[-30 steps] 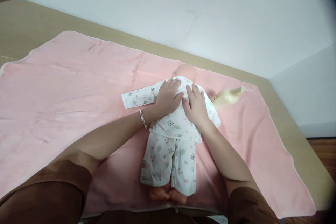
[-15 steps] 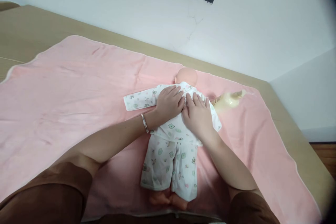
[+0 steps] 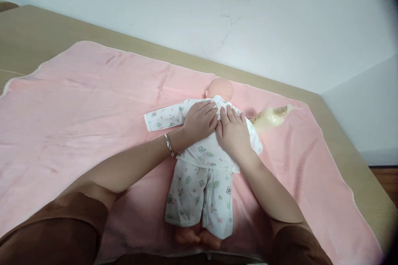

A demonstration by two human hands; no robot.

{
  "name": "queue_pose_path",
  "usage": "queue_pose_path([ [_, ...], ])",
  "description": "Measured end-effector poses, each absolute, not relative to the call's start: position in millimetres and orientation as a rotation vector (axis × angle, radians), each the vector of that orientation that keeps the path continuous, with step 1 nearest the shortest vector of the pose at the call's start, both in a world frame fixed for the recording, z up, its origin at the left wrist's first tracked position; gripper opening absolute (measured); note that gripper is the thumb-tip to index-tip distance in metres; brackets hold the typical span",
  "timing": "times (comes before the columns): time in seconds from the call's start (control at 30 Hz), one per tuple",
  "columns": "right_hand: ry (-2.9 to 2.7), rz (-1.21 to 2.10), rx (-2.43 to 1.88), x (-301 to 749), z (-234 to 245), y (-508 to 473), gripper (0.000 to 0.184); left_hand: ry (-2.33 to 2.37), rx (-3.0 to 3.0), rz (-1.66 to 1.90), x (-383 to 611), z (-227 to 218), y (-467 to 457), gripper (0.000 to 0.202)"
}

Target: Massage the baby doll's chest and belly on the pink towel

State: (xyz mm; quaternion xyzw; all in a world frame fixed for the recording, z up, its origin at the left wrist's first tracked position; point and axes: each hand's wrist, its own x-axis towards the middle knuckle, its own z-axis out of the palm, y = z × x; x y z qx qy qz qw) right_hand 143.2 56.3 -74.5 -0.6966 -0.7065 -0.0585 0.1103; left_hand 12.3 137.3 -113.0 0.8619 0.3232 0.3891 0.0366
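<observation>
A baby doll (image 3: 219,88) lies on its back on a pink blanket (image 3: 77,107), head towards the wall, feet towards me. It wears a white printed top and trousers (image 3: 200,190). My left hand (image 3: 199,120) lies flat on the left side of the doll's chest, fingers stretched out, a silver bangle on the wrist. My right hand (image 3: 234,133) lies flat on the right side of the chest, fingers together and extended. The two hands touch at the thumbs. One empty sleeve (image 3: 163,118) sticks out to the left. The doll's bare right arm (image 3: 270,116) lies out to the right.
The blanket covers a light wooden table (image 3: 27,29) set against a white wall. The table's right edge (image 3: 348,132) drops to a wooden floor. A dark frame hangs at the top of the wall.
Both hands stay flat on the doll's chest; they have shifted only slightly. The view has tilted a little.
</observation>
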Motion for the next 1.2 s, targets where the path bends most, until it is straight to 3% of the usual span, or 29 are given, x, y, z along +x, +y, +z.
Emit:
queue_pose_path([
  [0.13,-2.012,-0.257,-1.996,145,-76,56,0.048,1.098,2.550,1.251,11,-115,132,0.030],
  [0.43,-2.017,0.043,-1.916,172,-83,78,0.059,1.107,2.574,1.131,13,-115,139,0.042],
  [0.63,-2.093,-0.127,-1.963,162,-81,71,0.052,0.924,2.663,1.170,11,-114,145,0.035],
  [0.93,-2.012,-0.467,-1.994,148,-80,58,0.049,1.058,2.606,1.258,10,-115,135,0.026],
  [1.2,-1.951,-0.354,-2.015,148,-87,63,0.050,1.169,2.556,1.165,12,-108,133,0.030],
])
